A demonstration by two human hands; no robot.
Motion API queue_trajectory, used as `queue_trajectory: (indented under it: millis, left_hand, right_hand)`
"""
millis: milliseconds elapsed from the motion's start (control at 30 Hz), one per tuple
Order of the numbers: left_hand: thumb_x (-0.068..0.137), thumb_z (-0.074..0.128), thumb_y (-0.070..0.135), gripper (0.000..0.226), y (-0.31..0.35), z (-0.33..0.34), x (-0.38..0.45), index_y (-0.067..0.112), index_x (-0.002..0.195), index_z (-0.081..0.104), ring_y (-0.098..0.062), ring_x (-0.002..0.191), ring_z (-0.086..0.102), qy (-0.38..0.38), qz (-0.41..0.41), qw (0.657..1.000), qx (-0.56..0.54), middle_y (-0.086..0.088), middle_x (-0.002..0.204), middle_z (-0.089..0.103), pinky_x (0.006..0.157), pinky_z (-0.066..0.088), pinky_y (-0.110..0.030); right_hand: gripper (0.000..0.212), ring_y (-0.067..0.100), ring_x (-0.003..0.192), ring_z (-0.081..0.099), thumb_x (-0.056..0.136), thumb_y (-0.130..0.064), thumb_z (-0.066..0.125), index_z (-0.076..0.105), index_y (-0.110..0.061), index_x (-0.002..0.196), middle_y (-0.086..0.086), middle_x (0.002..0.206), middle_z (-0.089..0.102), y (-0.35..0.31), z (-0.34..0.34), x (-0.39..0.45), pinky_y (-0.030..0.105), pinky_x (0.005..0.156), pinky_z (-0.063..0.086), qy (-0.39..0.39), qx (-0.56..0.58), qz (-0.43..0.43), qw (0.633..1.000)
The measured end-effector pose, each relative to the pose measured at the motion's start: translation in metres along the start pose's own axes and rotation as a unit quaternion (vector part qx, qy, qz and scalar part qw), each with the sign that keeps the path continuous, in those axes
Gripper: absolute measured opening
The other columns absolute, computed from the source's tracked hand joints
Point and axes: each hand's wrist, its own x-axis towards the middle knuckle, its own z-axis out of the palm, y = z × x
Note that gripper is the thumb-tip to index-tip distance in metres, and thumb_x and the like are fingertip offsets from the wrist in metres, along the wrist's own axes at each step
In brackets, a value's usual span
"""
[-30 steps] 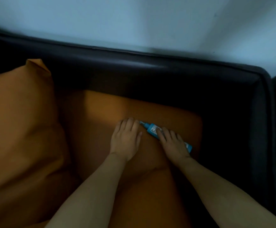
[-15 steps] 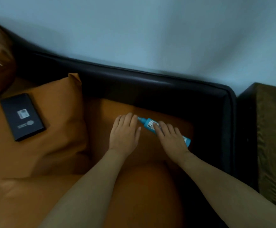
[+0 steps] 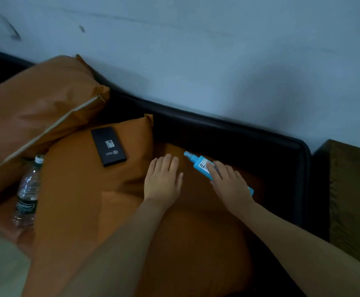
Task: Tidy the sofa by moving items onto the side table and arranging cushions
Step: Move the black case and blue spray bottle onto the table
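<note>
A pale wall [image 3: 217, 50] ran behind a dark sofa [image 3: 228, 133], and the seat was a jumble of orange cushions. At the right edge stood a brown side table [image 3: 355, 189], just past the sofa's arm, handy for whatever came off the seat.

The right hand [image 3: 230, 185] lay flat over a blue spray bottle [image 3: 200, 165], fingers stretched along its body and not curled round it, so this looked like a reach or a pin, not a proper grip. The bottle lay on its side on the seat cushion [image 3: 196, 211], nozzle pointing up toward the backrest, tail poking out beyond the wrist. The left hand [image 3: 163, 181] rested open and spread on the same cushion, touching nothing else, probably steadying the soft surface while the other hand worked.

Further left, a black box [image 3: 108, 146] sat label-up on another cushion [image 3: 78, 179], close to the left hand's fingertips but apart from them. A water bottle [image 3: 26, 194] lay in the dip beside that cushion, half wedged, which would explain why it hadn't rolled. A big cushion [image 3: 37, 103] slumped against the backrest above it.

My read: the spray bottle was the first item bound for the table, with the box and water bottle waiting.
</note>
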Motion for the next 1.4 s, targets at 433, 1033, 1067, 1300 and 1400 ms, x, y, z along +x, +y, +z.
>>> queue_trajectory:
  millis: [433,1033,1067,1300,1400]
  left_hand:
    - [0.091,0.055,0.038,0.051,-0.104,-0.046,0.014,0.009,0.132,0.046,-0.03,0.125,0.045,-0.052,-0.126,0.989,0.059,-0.013,0.136,0.047,0.109,0.033,-0.043]
    - [0.096,0.035,0.048,0.07,-0.157,0.025,0.063,0.015,0.151,0.008,-0.034,0.146,0.0,-0.217,-0.248,0.938,0.11,-0.016,0.159,-0.004,0.117,0.007,-0.051]
    - [0.096,0.034,0.046,0.069,-0.157,0.027,0.062,0.016,0.152,0.006,-0.035,0.146,-0.005,-0.215,-0.252,0.938,0.104,-0.017,0.158,-0.01,0.117,0.005,-0.052]
    - [0.096,0.036,0.04,0.066,-0.16,0.03,0.059,0.02,0.152,0.006,-0.039,0.144,-0.011,-0.219,-0.266,0.935,0.089,-0.027,0.154,-0.02,0.115,0.013,-0.053]
    - [0.094,0.043,0.038,0.066,-0.169,0.019,0.056,0.022,0.15,0.011,-0.037,0.145,-0.005,-0.236,-0.244,0.935,0.099,-0.024,0.156,-0.014,0.111,0.018,-0.053]
  right_hand:
    - [0.061,0.028,0.095,0.061,0.077,-0.026,0.078,0.054,-0.008,0.13,0.015,0.12,0.059,-0.085,-0.018,0.054,0.038,0.068,0.054,0.021,-0.006,0.007,1.0]
    - [0.066,0.03,0.092,0.064,0.069,-0.025,0.085,0.057,-0.006,0.126,0.017,0.118,0.061,-0.098,0.032,0.115,0.041,0.068,0.057,0.032,-0.009,0.002,0.999]
    - [0.066,0.03,0.092,0.064,0.069,-0.024,0.085,0.056,-0.005,0.126,0.017,0.118,0.061,-0.097,0.033,0.116,0.042,0.068,0.057,0.033,-0.003,0.0,0.999]
    - [0.067,0.031,0.091,0.064,0.066,-0.022,0.086,0.057,-0.004,0.124,0.018,0.117,0.061,-0.095,0.04,0.119,0.042,0.066,0.058,0.038,0.013,-0.024,0.999]
    - [0.066,0.031,0.091,0.064,0.068,-0.022,0.085,0.056,-0.004,0.125,0.018,0.117,0.061,-0.096,0.043,0.118,0.042,0.066,0.057,0.034,0.021,-0.022,0.999]
